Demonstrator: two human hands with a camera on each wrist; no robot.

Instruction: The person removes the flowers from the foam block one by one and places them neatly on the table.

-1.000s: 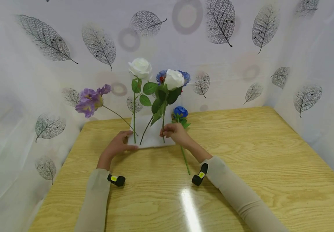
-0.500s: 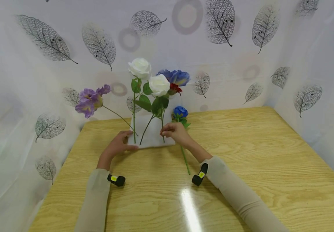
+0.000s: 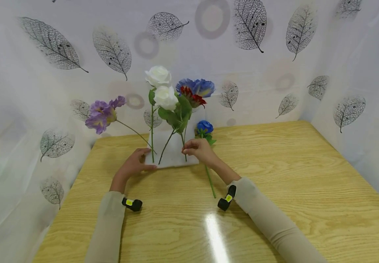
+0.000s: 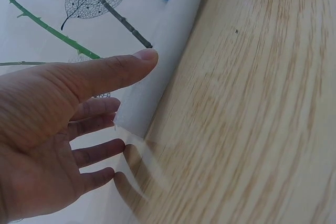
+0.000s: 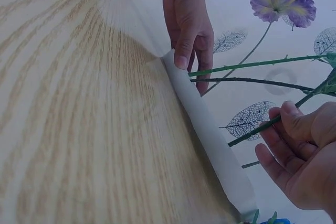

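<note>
My right hand (image 3: 200,150) pinches the green stem of a white rose (image 3: 165,98) between thumb and fingers, low down by its foot. That stem meets a white foam block (image 3: 171,157) and leans left. At the block's left end my left hand (image 3: 133,164) grips the corner, with the thumb (image 4: 118,72) along the front edge and the fingers at the side. Another white rose (image 3: 159,76) stands upright in the block. A purple flower (image 5: 281,1) slants out to the left. Blue petals (image 3: 204,87) and a red flower (image 3: 197,99) show behind the held rose.
A blue rose (image 3: 205,126) lies on the wooden table (image 3: 275,182), right of the block, its stem passing partly behind my right hand. Leaf-printed white sheeting (image 3: 261,73) hangs around the table's back and sides.
The held white rose's bloom has swung left and slightly down, uncovering the blue and red flowers behind it. Both hands stay in about the same place.
</note>
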